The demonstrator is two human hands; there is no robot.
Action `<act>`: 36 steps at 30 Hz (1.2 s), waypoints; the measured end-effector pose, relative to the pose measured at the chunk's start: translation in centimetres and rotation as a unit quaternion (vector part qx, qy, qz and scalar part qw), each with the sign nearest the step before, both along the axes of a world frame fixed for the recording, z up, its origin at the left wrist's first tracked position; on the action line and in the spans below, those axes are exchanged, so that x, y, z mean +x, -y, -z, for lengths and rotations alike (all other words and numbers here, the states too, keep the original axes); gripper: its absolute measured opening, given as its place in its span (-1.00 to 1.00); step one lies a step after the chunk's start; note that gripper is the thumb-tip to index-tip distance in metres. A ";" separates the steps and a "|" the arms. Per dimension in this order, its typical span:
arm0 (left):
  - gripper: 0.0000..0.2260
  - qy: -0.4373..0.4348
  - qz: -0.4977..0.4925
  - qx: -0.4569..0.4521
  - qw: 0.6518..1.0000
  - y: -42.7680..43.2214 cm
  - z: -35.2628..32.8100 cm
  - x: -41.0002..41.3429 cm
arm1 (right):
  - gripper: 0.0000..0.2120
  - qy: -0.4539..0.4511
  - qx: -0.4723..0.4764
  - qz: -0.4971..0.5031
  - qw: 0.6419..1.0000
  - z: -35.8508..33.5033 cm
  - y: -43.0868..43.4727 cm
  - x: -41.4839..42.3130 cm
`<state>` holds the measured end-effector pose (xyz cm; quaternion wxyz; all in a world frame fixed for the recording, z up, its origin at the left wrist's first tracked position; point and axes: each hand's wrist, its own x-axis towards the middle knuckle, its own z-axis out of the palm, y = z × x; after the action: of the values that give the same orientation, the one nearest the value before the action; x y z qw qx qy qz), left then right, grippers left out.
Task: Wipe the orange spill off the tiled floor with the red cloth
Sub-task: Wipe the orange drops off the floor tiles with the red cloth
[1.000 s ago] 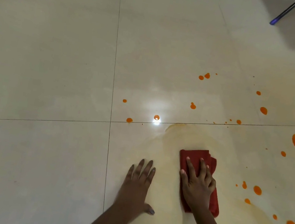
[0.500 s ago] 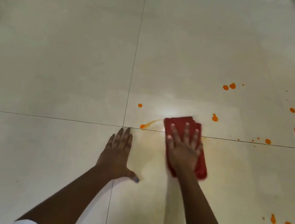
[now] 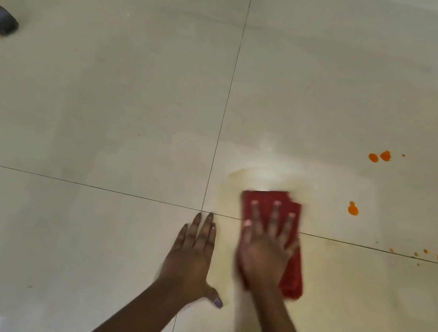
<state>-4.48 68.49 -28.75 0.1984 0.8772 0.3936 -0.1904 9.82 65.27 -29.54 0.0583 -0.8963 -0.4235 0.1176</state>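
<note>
Pale floor tiles point(image 3: 102, 122) are being wiped with the red cloth point(image 3: 290, 278), pressed flat under the spread fingers point(image 3: 273, 213) of the right hand point(image 3: 263, 258), while the left hand point(image 3: 190, 257) is being braced open beside it. Orange drops point(image 3: 353, 208) are likely being smeared into streaks by the soaked cloth. Since half a second ago, the streak left of the cloth is gone.

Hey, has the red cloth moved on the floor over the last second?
Yes. The red cloth slid forward from below the horizontal grout line to straddle it.
</note>
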 end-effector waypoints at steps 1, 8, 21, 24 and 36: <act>0.22 0.001 -0.002 0.004 1.000 -0.1 0.0 0.1 | -0.52 -0.014 0.008 -0.067 0.998 0.1 -0.7 -2.0; 0.21 -0.003 0.002 0.001 1.000 -0.2 -0.3 -0.3 | -0.55 -0.015 -0.006 0.028 0.999 0.7 -6.5 7.9; 0.24 -0.015 -0.001 -0.004 1.000 -0.3 -0.7 -0.6 | -0.53 -0.011 0.000 0.099 0.995 0.8 1.6 9.2; 0.28 -0.018 -0.025 -0.010 0.999 0.1 -1.4 0.7 | -0.52 -0.015 -0.024 0.154 0.988 0.0 9.2 6.7; 0.25 0.009 0.118 -0.022 0.993 3.6 -1.2 13.8 | -0.52 -0.024 -0.004 0.236 0.971 0.5 11.3 14.6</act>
<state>9.37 64.89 -27.55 0.1973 0.9145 0.2817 -0.2129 24.44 53.93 -30.05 0.0915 -0.9681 -0.1978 0.1239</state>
